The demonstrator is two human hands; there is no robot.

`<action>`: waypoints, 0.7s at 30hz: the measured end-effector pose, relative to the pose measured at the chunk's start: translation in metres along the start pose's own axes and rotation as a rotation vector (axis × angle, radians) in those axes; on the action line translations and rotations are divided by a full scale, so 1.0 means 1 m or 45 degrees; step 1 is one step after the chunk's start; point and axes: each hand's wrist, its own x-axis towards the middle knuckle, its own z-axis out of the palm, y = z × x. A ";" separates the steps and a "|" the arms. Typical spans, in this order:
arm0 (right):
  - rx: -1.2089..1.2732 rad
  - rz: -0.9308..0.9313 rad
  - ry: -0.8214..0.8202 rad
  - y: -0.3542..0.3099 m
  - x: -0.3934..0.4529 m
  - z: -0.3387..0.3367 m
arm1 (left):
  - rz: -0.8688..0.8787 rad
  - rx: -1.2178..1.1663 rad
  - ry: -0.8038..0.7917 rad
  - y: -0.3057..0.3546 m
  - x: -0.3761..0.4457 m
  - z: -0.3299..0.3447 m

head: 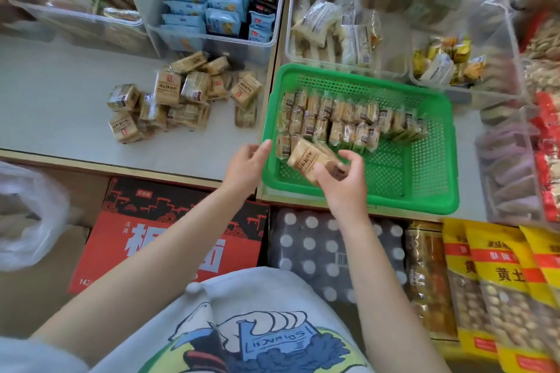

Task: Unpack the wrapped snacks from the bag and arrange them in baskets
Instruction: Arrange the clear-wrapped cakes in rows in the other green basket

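Observation:
A green plastic basket (424,191) sits at the front edge of the counter, with several tan wrapped snacks (342,121) standing in rows along its far half. My right hand (342,182) grips one tan snack packet (309,157) over the basket's near left corner. My left hand (245,166) hovers just left of that packet at the basket's left rim, fingers relaxed and holding nothing. A loose pile of the same snack packets (181,97) lies on the grey counter to the left of the basket. A crumpled clear plastic bag (27,215) is at the far left.
Clear bins with blue packets (212,9), white packets (333,30) and yellow packets (448,60) stand behind the basket. Below the counter are a red and black carton (169,239), a pack of bottles (327,251) and yellow bags (500,281).

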 end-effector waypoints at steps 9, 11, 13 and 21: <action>-1.011 0.150 -0.279 -0.010 0.057 0.022 | -0.134 0.101 -0.059 -0.034 0.029 -0.007; -1.143 0.194 -0.309 -0.015 0.068 0.036 | -0.110 0.148 -0.056 -0.034 0.030 -0.007; -1.248 0.215 -0.329 -0.018 0.078 0.050 | -0.076 0.193 -0.056 -0.035 0.030 -0.006; -0.990 0.218 -0.162 0.013 0.074 0.077 | -0.051 0.233 -0.075 -0.041 0.035 -0.007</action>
